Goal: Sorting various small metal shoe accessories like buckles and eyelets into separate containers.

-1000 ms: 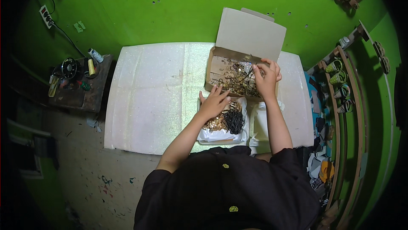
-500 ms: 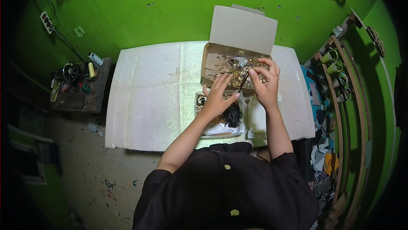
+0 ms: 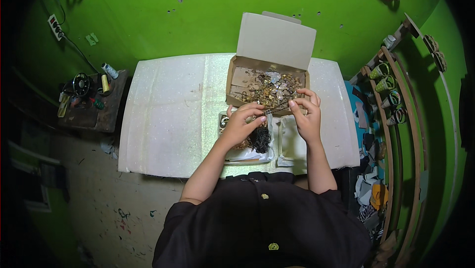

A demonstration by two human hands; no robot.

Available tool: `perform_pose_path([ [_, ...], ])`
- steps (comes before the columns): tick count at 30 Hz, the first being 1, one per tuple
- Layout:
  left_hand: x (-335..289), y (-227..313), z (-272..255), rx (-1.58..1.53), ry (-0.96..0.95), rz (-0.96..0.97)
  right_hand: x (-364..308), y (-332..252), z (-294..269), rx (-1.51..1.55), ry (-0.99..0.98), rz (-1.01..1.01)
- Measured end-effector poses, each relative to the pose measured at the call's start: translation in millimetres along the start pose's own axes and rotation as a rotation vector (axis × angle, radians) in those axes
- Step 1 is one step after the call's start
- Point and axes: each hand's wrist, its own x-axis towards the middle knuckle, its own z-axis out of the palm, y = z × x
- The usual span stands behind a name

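A thin dark strand, apparently a beaded chain point(image 3: 277, 110), stretches between my hands at the near edge of an open cardboard box point(image 3: 230, 79). My right hand point(image 3: 308, 122) pinches one end between thumb and fingertips. Closed on the other end is my left hand point(image 3: 241, 125). Inside the cardboard box lies a heap of small gold and silver metal pieces point(image 3: 269, 89). Nearer to me, partly under my left hand, a shallow box point(image 3: 250, 162) holds a bundle of black chain point(image 3: 261, 142), white plastic and brownish-gold pieces. Beside it lies a pale empty-looking tray or lid point(image 3: 291, 142).
The pale glittery table point(image 3: 163, 114) backs onto a green wall. At left, a small dark table point(image 3: 94, 114) carries thread spools point(image 3: 105, 83) and a dark wheel. A wooden rack point(image 3: 393, 80) holds green woven shoes at right, above piled fabric scraps point(image 3: 368, 184).
My left hand has closed from spread fingers and now grips the strand's other end. My right hand has lowered, and the strand has turned from steep to nearly level. The view has shifted slightly.
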Motion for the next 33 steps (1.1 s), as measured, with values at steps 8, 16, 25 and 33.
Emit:
perform_pose_path([
  [8,2.0,19.3,-8.4,0.082,0.044,-0.014,-10.6,27.1,-13.1,0.074,-0.037,0.101],
  [16,-5.5,23.1,-6.4,0.189,0.094,0.004,-28.6,49.2,-3.4,0.132,-0.04,0.144],
  [25,-3.3,28.8,0.6,0.241,0.075,0.008,-51.6,58.3,2.7,0.095,-0.205,0.298],
  [33,-4.9,25.2,15.1,0.32,0.049,-0.038,-53.0,37.2,6.8,0.064,-0.293,0.135],
])
